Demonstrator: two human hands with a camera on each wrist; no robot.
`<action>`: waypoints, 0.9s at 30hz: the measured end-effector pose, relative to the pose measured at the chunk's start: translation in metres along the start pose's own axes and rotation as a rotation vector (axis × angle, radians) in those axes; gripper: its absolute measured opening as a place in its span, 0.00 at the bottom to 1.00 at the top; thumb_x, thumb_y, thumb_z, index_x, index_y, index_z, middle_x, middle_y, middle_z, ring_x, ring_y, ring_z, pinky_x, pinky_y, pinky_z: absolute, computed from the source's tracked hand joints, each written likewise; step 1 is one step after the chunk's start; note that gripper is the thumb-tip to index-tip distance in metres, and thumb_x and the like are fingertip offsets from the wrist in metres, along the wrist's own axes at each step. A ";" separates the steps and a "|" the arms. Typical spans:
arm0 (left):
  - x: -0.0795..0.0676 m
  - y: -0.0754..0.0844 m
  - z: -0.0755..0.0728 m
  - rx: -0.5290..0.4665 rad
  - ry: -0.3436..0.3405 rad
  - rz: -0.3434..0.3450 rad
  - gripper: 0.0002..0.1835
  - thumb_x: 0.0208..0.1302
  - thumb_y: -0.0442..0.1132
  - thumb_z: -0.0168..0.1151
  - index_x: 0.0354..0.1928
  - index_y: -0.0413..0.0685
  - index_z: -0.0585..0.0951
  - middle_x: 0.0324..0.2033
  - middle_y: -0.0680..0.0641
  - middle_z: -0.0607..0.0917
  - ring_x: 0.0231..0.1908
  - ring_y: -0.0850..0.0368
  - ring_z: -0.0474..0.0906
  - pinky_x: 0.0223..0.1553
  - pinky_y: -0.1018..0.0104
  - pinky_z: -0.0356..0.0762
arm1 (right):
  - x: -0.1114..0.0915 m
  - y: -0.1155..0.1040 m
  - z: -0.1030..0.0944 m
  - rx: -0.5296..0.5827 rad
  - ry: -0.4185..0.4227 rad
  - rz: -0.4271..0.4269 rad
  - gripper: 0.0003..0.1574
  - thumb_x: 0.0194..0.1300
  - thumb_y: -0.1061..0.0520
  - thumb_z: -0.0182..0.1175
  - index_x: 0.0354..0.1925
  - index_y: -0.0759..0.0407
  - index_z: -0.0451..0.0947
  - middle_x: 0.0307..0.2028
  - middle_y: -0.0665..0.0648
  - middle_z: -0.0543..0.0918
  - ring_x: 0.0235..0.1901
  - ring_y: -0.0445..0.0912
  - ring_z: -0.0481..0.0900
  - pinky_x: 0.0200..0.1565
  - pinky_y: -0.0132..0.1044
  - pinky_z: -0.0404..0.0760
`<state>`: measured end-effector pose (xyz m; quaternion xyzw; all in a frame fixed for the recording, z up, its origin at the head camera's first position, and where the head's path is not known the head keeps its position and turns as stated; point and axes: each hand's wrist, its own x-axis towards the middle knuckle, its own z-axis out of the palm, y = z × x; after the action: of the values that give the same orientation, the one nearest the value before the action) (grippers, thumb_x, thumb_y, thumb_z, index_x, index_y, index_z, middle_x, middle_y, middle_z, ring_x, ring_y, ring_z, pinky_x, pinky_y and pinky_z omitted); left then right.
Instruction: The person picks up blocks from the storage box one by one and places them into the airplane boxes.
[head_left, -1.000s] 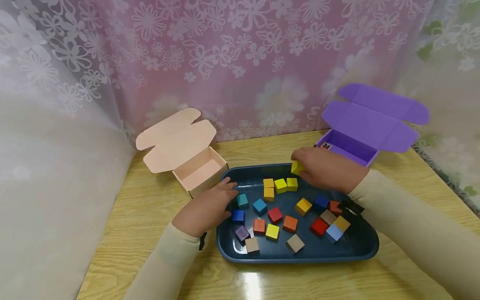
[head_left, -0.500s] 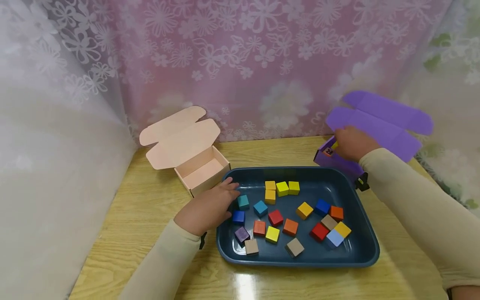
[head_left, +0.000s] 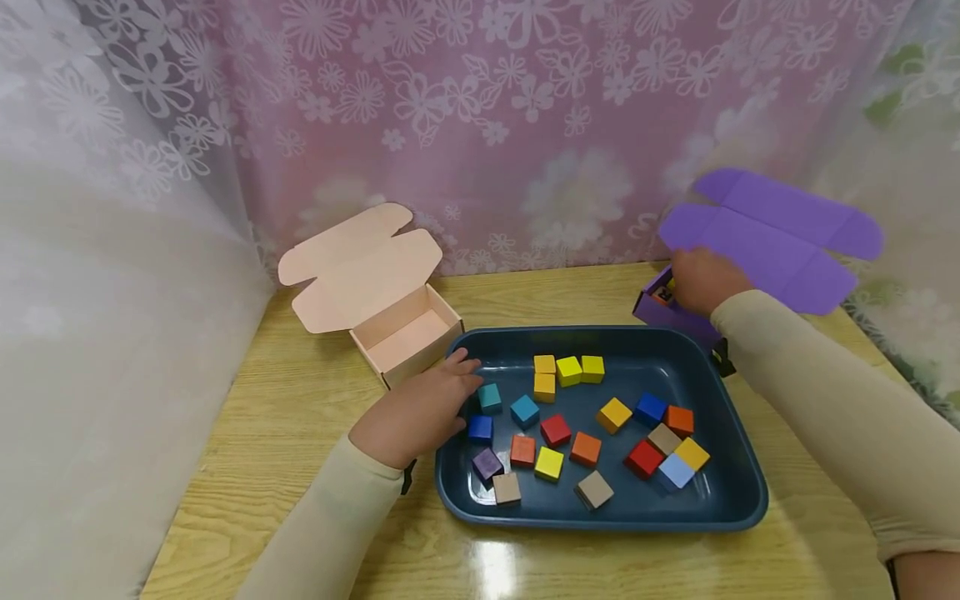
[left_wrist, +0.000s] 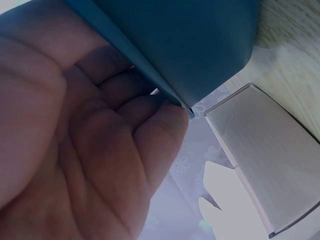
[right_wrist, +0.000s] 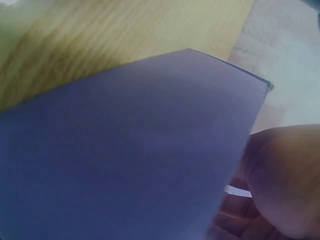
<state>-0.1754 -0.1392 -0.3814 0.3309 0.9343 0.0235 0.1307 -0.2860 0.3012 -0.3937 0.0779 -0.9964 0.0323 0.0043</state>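
Note:
My right hand (head_left: 708, 279) reaches down into the purple box (head_left: 660, 312) and pinches a yellow cube (head_left: 672, 284), of which only a sliver shows beside the fingers. Close by in that box lies an orange lettered cube (head_left: 662, 296). The right wrist view shows the box's outer wall (right_wrist: 135, 150), with the fingers going in behind its edge. My left hand (head_left: 420, 412) rests over the left rim of the dark blue tray (head_left: 600, 525), fingers relaxed and hanging inside, near a teal cube (head_left: 490, 398). The left wrist view has the palm (left_wrist: 105, 150) just below that rim.
Many coloured cubes lie spread in the tray, among them a red cube (head_left: 556, 430) and a purple cube (head_left: 487, 465). A peach box (head_left: 408, 333) with its lid raised stands behind the tray's left corner. A floral curtain (head_left: 480, 167) hangs behind the table.
My right hand has carried the yellow cube from above the tray's back edge, right and back, into the purple box. The left hand has stayed at the tray's rim.

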 end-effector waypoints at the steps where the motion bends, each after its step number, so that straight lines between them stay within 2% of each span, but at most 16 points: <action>1: 0.000 0.000 0.000 0.001 0.000 0.001 0.32 0.64 0.43 0.73 0.70 0.49 0.77 0.75 0.48 0.67 0.78 0.49 0.50 0.66 0.54 0.71 | 0.000 0.001 0.001 0.002 -0.001 -0.002 0.11 0.61 0.67 0.59 0.41 0.75 0.75 0.31 0.70 0.81 0.29 0.61 0.81 0.33 0.58 0.79; 8: 0.000 0.000 0.001 0.011 0.003 0.001 0.32 0.64 0.43 0.73 0.70 0.49 0.77 0.75 0.48 0.67 0.78 0.49 0.51 0.66 0.55 0.72 | -0.001 0.003 0.011 0.095 -0.020 0.008 0.03 0.60 0.69 0.56 0.35 0.70 0.73 0.27 0.65 0.79 0.25 0.56 0.74 0.28 0.51 0.74; 10: 0.000 0.000 0.000 0.013 -0.001 0.001 0.32 0.64 0.43 0.73 0.70 0.49 0.76 0.75 0.48 0.67 0.78 0.49 0.50 0.66 0.55 0.72 | -0.002 0.004 0.013 0.124 -0.027 0.011 0.04 0.60 0.69 0.56 0.35 0.71 0.74 0.29 0.66 0.80 0.26 0.56 0.75 0.28 0.51 0.75; 14: 0.001 0.000 0.000 0.013 -0.012 -0.001 0.32 0.65 0.43 0.73 0.70 0.49 0.76 0.76 0.48 0.66 0.79 0.49 0.50 0.66 0.55 0.72 | -0.004 0.006 0.018 0.185 -0.038 0.022 0.15 0.62 0.68 0.57 0.47 0.76 0.76 0.43 0.75 0.82 0.39 0.66 0.82 0.41 0.60 0.82; 16: 0.002 0.000 -0.001 0.012 -0.017 -0.003 0.32 0.65 0.43 0.73 0.71 0.50 0.76 0.76 0.48 0.66 0.79 0.49 0.50 0.66 0.54 0.72 | -0.007 0.005 0.018 0.220 -0.052 0.044 0.22 0.64 0.67 0.58 0.55 0.77 0.74 0.52 0.79 0.79 0.49 0.70 0.80 0.50 0.65 0.79; 18: 0.002 0.001 0.000 0.011 -0.021 -0.003 0.32 0.65 0.43 0.73 0.71 0.50 0.76 0.76 0.48 0.66 0.79 0.49 0.50 0.66 0.54 0.71 | -0.013 0.001 0.013 0.221 -0.049 0.061 0.24 0.65 0.66 0.58 0.57 0.77 0.73 0.54 0.79 0.78 0.52 0.71 0.78 0.53 0.67 0.77; 22: 0.001 0.001 -0.001 0.014 -0.022 -0.003 0.32 0.65 0.43 0.73 0.71 0.49 0.76 0.76 0.48 0.66 0.79 0.49 0.50 0.67 0.54 0.71 | -0.032 -0.025 -0.007 0.158 0.043 0.022 0.19 0.68 0.64 0.56 0.54 0.75 0.77 0.48 0.74 0.80 0.45 0.66 0.79 0.48 0.64 0.79; 25: 0.001 0.000 -0.001 0.013 -0.023 -0.007 0.32 0.65 0.43 0.73 0.71 0.49 0.76 0.76 0.48 0.66 0.79 0.49 0.50 0.66 0.54 0.71 | -0.049 -0.052 -0.023 0.089 0.150 -0.074 0.15 0.70 0.62 0.57 0.48 0.72 0.80 0.41 0.68 0.83 0.37 0.59 0.80 0.42 0.58 0.82; 27: 0.002 -0.001 -0.001 0.010 -0.020 -0.010 0.32 0.65 0.43 0.73 0.71 0.50 0.76 0.76 0.48 0.66 0.79 0.49 0.50 0.66 0.54 0.71 | -0.061 -0.070 -0.033 0.063 0.178 -0.144 0.12 0.71 0.59 0.59 0.45 0.68 0.82 0.37 0.63 0.84 0.34 0.54 0.80 0.39 0.55 0.84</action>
<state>-0.1773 -0.1384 -0.3810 0.3269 0.9347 0.0146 0.1386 -0.2150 0.2442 -0.3574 0.1459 -0.9825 0.0698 0.0929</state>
